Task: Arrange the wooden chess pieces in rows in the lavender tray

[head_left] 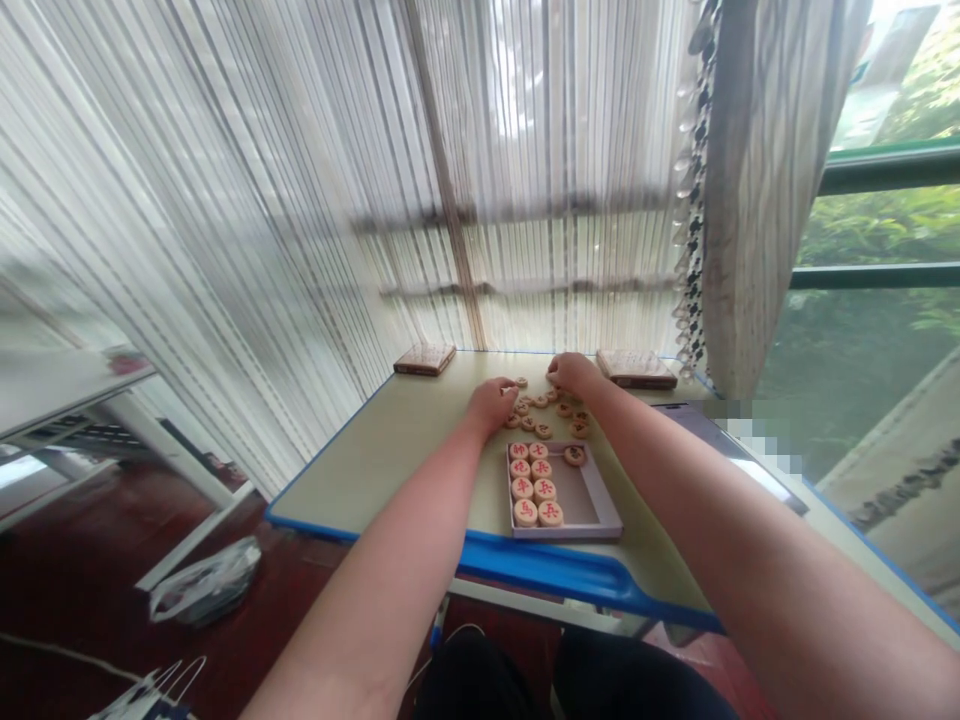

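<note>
Loose round wooden Chinese chess pieces [543,431] lie scattered toward the far side of the table. At the left edge of this group is my left hand [493,402], its fingers curled in against the pieces. My right hand [576,374] is at the far right of them, fingers bent and pressed together. Whatever either hand's fingertips grip is too small to make out. Nearer to me sits a shallow open box [609,505]. Red-marked pieces [523,489] fill two columns on its left side, and one dark-marked piece [574,456] rests at its far right.
The pale table [360,450] has a raised blue edge [547,562] nearest me. Two flat brown boxes [424,359] [637,368] lie at its far corners. A dark flat device [720,450] lies beyond my right forearm. Striped sheer curtains [300,200] hang behind.
</note>
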The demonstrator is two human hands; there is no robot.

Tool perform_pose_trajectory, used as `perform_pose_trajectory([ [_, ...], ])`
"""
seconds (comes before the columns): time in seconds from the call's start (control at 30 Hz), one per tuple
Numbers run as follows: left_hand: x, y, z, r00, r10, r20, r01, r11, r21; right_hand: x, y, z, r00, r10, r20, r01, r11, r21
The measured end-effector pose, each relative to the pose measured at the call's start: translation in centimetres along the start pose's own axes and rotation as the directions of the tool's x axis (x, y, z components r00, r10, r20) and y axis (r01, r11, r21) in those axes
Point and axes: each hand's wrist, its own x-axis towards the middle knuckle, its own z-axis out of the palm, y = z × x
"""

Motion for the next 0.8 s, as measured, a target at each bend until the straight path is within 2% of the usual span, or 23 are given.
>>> perform_pose_trajectory([
  [0.2, -0.2, 0.2, -0.2, 1.000, 0.002, 0.005, -0.002, 1.000, 0.011, -2.8, -0.3, -1.7, 0.995, -0.034, -0.095, 0.038, 0.998, 0.048],
  [0.3, -0.4, 0.5, -0.4, 1.000, 0.012, 0.017, -0.012, 0.999, 0.035, -5.8, -0.7, -3.0, 0.989, -0.065, -0.129, 0.079, 0.991, 0.106],
  [0.47, -1.1, 1.1, -0.7, 0.995, 0.103, 0.009, -0.103, 0.993, 0.055, -12.2, -1.5, -4.7, 0.970, -0.146, -0.194, 0.193, 0.949, 0.251],
  [0.63, -2.1, 1.7, -1.0, 0.991, 0.131, -0.001, -0.130, 0.988, 0.085, -16.8, -2.1, -5.1, 0.948, -0.188, -0.256, 0.251, 0.937, 0.243],
  [0.8, -3.0, 2.3, -1.6, 0.992, 0.125, 0.035, -0.128, 0.986, 0.106, -18.6, -2.3, -4.6, 0.941, -0.224, -0.253, 0.281, 0.935, 0.217],
])
